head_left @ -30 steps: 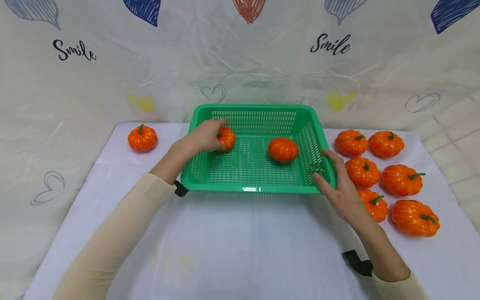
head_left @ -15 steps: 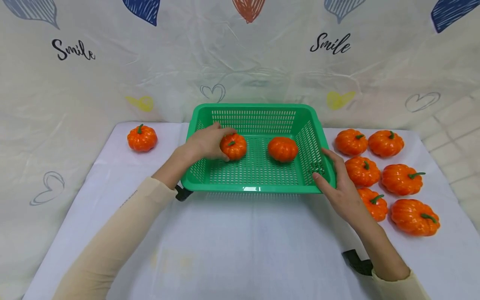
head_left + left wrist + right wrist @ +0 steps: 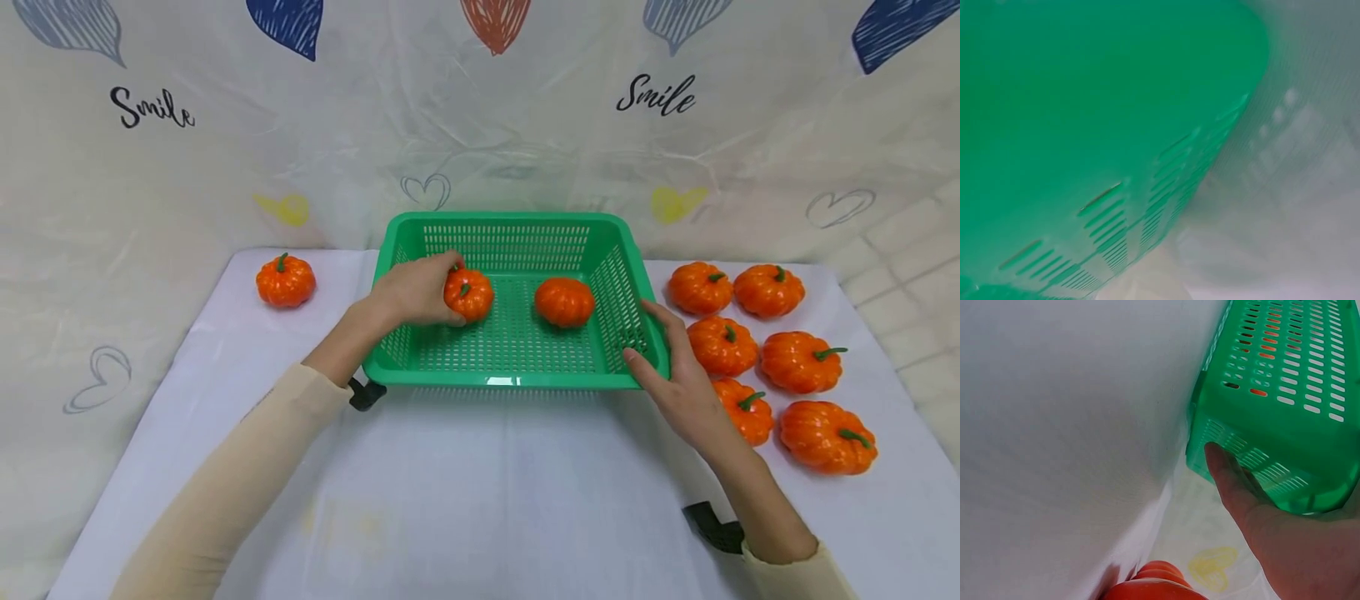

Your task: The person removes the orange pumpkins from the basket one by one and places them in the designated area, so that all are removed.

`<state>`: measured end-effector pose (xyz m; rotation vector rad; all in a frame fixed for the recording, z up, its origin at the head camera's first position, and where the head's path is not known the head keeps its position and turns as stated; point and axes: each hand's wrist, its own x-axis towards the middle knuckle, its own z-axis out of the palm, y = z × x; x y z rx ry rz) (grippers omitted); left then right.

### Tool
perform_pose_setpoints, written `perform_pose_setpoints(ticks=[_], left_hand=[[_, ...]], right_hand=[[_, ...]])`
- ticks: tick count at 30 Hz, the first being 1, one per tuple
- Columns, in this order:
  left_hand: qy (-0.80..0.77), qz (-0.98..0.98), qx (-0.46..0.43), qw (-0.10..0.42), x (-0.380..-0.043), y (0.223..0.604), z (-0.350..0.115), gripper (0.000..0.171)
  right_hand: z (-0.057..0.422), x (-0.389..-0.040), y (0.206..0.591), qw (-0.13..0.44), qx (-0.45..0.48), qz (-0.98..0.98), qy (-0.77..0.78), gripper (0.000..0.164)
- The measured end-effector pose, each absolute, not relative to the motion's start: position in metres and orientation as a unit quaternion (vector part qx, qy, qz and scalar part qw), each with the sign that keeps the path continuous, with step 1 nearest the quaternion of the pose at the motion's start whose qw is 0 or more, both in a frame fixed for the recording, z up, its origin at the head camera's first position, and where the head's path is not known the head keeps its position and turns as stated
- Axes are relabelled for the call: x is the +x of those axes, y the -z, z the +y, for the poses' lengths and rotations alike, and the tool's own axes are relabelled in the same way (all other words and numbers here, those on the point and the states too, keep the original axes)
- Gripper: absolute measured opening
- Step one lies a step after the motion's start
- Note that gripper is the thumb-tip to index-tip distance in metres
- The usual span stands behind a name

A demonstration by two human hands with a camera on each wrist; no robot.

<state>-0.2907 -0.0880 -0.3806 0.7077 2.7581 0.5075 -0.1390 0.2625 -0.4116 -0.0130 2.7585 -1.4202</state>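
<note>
In the head view a green slotted plastic basket (image 3: 510,381) sits mid-table at the back. My left hand (image 3: 420,290) reaches over its left side, thumb and fingers round a small orange pumpkin (image 3: 472,297) with a green stem, low in the basket. A second pumpkin (image 3: 564,302) lies inside to the right. My right hand (image 3: 678,379) grips the basket's right end, thumb over the rim and fingers along the outer wall. The right wrist view shows that hand (image 3: 1297,544) against the end wall. Only the basket's outer wall (image 3: 1097,112) fills the left wrist view; the left hand is hidden there.
One pumpkin (image 3: 286,281) stands alone on the white tablecloth (image 3: 435,483) at the back left. Several more pumpkins (image 3: 801,362) lie grouped right of the basket, close to my right hand and forearm. A printed curtain (image 3: 525,125) hangs behind the table.
The left hand has shifted the gripped pumpkin slightly right, away from the basket's left wall. Its stem has come into view. The right hand has stayed on the basket's end.
</note>
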Motion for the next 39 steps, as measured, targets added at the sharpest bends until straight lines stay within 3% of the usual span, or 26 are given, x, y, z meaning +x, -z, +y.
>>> perform_pose_setpoints(ticks=[9,19,39], left_hand=[[-0.258,0.933,0.237,0.081,-0.290,0.382,-0.090,0.081],[-0.336,0.909,0.246,-0.032,-0.287,0.374,-0.096,0.079],[-0.455,0.858,0.201,-0.129,-0.276,0.351,-0.135,0.077]], right_hand=[[0.262,-0.137,0.412,0.019,0.000,0.889,0.457,0.078],[0.262,-0.137,0.412,0.015,-0.004,0.886,0.463,0.077],[0.261,-0.138,0.413,0.007,-0.009,0.887,0.462,0.077]])
